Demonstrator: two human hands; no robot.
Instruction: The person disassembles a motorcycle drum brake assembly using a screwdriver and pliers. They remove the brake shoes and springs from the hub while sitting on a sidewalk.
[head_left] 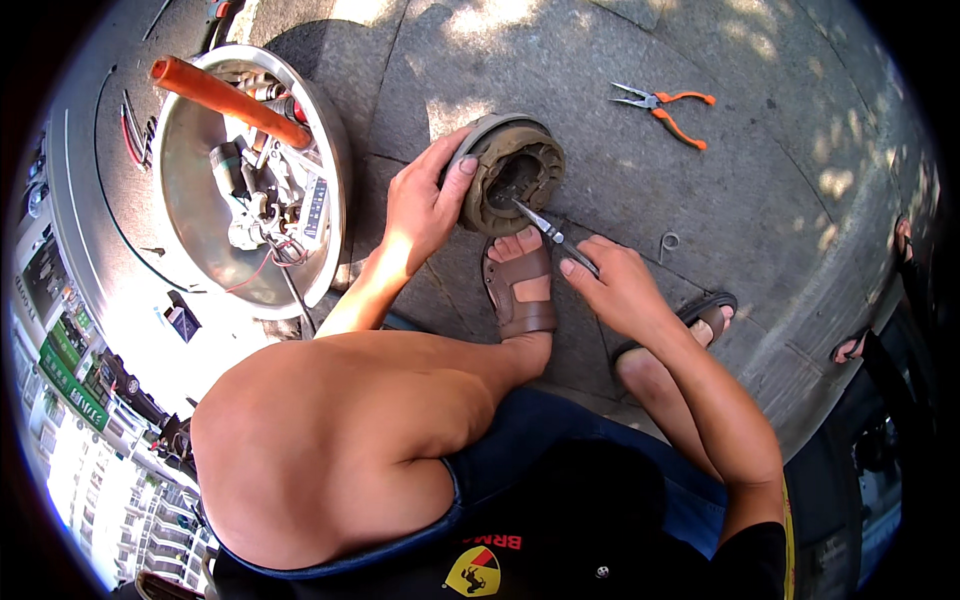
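My left hand [430,195] grips a round, ring-shaped part [550,158] by its grey outer rim. The part is tilted on its side above my sandalled foot, and its dusty brown, lumpy inner ring surrounds a dark opening. My right hand [620,285] is closed around the dark handles of a pair of pliers [545,228]. Their narrow silver jaws point up and left, with the tips at the opening's lower edge. Whether the jaws pinch anything is too small to tell.
A metal basin [338,190] at the left holds several tools and parts, with an orange tube [225,100] across it. Orange-handled pliers [665,108] lie on the paving at the upper right. A curled wire [668,243] lies right of my right hand. Another person's feet [850,347] show far right.
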